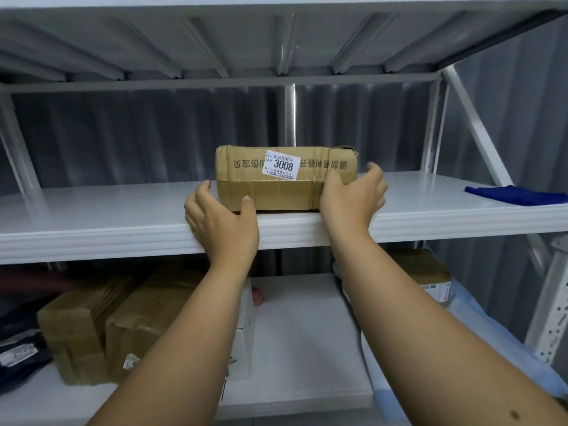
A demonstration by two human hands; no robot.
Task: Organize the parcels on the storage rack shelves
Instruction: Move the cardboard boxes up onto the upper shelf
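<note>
1. Cardboard parcel (pixel 285 176) is sitting at the front edge of the white middle shelf (pixel 92 216), its "3008" label (pixel 281 165) facing outward.
2. Left hand (pixel 219 224) is cupping the parcel's left end, fingers relaxed and spread, thumb touching the front face.
3. Right hand (pixel 353 195) is wrapping the parcel's right end, fingers loosely spread along its side.
4. Blue cloth (pixel 519 194) is lying at the shelf's right end, well apart.
5. Brown boxes (pixel 101 321) are sitting on the lower shelf (pixel 301 348).
</note>
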